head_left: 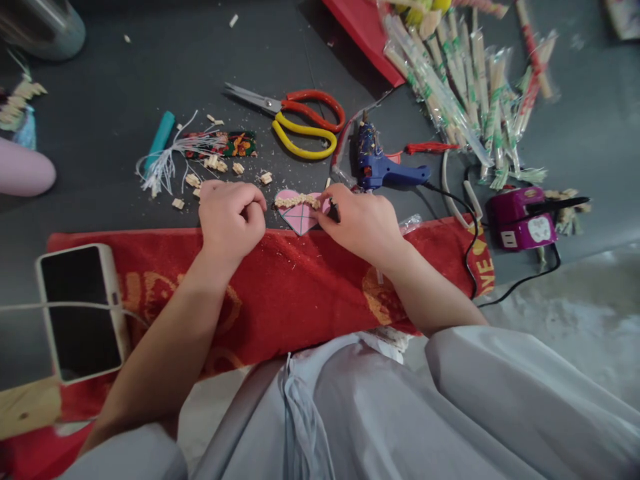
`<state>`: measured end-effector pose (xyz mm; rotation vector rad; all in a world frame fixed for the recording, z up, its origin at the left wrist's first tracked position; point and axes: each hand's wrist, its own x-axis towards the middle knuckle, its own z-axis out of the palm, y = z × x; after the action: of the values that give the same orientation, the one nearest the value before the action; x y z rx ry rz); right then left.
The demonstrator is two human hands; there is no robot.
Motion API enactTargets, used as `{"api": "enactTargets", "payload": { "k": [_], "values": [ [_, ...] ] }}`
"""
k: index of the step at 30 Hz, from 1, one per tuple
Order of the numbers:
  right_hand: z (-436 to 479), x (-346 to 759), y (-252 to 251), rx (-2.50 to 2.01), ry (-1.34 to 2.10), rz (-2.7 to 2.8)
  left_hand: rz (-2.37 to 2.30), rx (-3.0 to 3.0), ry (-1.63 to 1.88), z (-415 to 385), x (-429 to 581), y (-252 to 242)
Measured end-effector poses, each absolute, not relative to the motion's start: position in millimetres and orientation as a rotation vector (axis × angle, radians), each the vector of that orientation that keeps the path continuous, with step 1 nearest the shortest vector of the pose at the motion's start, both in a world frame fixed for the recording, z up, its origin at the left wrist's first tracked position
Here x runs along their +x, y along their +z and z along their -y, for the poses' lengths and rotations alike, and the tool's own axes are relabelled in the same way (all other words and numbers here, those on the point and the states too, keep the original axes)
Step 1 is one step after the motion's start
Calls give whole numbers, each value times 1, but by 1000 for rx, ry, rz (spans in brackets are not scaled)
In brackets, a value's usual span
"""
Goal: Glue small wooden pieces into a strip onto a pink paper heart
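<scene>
Right grip (360, 217) pinches the pink heart (293, 218) at the red towel's (300, 300) far edge; your left grip (233, 217), over that edge, is curled closed, nothing visible inside. Step looks like fixing the pale row (297, 200); next move calls for steady, light pressure. Beyond the towel: one pair of scissors (286, 106), one glue gun (373, 167), at least five loose pale pieces (239, 169).
</scene>
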<state>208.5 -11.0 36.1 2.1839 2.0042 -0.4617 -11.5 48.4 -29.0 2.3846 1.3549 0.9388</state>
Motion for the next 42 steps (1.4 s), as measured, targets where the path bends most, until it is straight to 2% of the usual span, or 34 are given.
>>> {"api": "enactTargets", "payload": {
  "k": [14, 42],
  "values": [
    [7, 210, 32, 2221, -583, -2053, -1250, 2436, 756, -51, -9, -21],
    [7, 210, 31, 2234, -608, -2066, -1307, 2421, 725, -48, -7, -38]
  ]
}}
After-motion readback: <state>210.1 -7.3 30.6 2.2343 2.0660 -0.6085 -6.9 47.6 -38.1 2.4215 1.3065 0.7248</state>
